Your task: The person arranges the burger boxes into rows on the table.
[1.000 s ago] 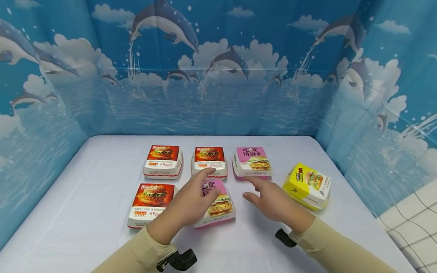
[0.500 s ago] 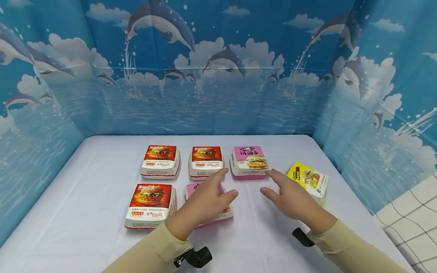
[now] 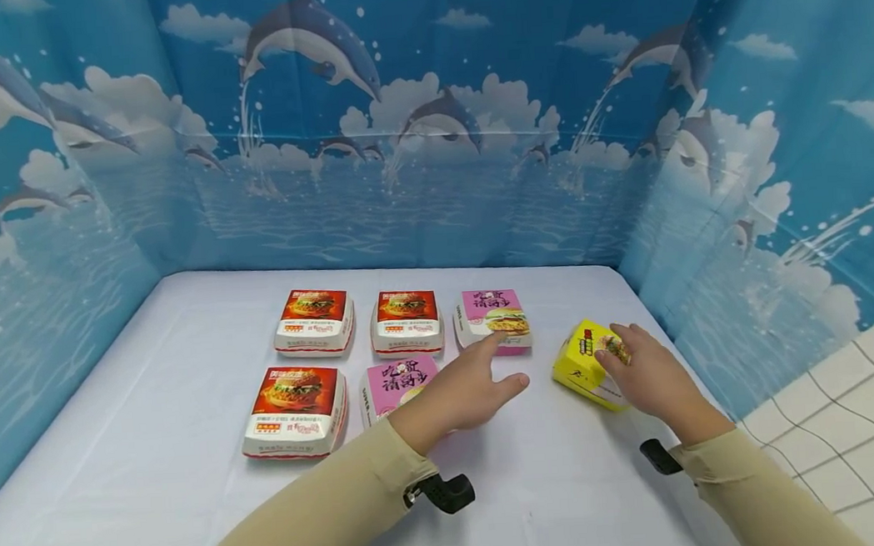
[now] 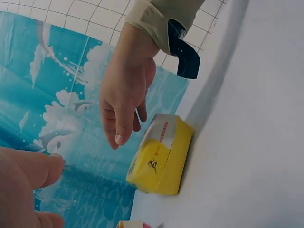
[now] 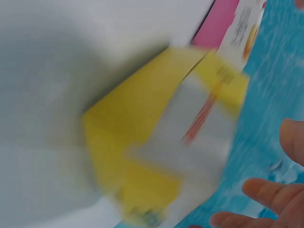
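A yellow and white burger box [image 3: 589, 364] sits at the right of the table, turned at an angle. My right hand [image 3: 652, 377] is over its right side with fingers loosely spread. In the right wrist view the fingers appear beside the blurred yellow box [image 5: 133, 118], apart from it. My left hand [image 3: 459, 393] is held over the middle of the table, fingers extended, holding nothing. It partly hides a pink burger box [image 3: 399, 382] beneath it. Another pink burger box [image 3: 490, 313] stands just beyond its fingertips.
Two red and white burger boxes [image 3: 314, 321] [image 3: 406, 321] stand in the back row. A third red box [image 3: 295, 409] is at the front left. A dolphin-print curtain [image 3: 402, 200] surrounds the white table [image 3: 153, 424] at the back and sides.
Both hands have moved right, the right one from the gap near the back pink box to over the yellow box. The left hand has left more of the front pink box's top showing.
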`<state>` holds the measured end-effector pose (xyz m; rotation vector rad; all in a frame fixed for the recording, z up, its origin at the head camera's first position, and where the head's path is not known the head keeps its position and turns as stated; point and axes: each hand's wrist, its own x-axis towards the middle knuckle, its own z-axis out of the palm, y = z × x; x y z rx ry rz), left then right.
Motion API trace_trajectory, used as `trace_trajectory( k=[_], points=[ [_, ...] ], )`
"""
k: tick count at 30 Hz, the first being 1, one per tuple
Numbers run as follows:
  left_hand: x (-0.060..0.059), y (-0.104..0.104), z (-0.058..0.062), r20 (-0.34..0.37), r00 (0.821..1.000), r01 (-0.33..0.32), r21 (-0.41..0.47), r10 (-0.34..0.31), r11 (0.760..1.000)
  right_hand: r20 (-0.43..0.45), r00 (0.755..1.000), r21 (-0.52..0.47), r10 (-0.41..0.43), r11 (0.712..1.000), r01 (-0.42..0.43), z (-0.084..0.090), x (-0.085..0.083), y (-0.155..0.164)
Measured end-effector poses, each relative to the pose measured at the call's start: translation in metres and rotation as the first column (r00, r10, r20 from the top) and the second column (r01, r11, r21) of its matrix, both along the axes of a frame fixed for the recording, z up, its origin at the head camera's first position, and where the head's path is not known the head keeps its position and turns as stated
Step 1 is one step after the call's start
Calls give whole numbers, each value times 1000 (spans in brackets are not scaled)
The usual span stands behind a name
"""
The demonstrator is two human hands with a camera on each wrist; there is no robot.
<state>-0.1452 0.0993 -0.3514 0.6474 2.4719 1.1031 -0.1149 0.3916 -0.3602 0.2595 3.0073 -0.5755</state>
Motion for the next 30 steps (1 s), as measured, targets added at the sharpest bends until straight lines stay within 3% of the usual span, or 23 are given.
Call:
trace_trajectory(
  k=[7, 12, 23, 30],
  points=[
    [2, 42, 0, 29, 998, 52, -7, -52, 999, 43, 999, -52, 2, 999, 1, -5, 0, 32],
    [5, 69, -4, 52, 996, 69, 5, -69, 998, 121, 993, -78, -15, 997, 24, -8, -3, 45],
    [-3, 108, -30, 121, 993, 5, 96, -16, 995, 161, 987, -80, -10, 997, 23, -14, -3, 52],
    [-5, 120, -41, 179, 983, -53, 58, 42, 997, 154, 988, -110, -22, 993, 40, -18, 0, 54]
  ],
)
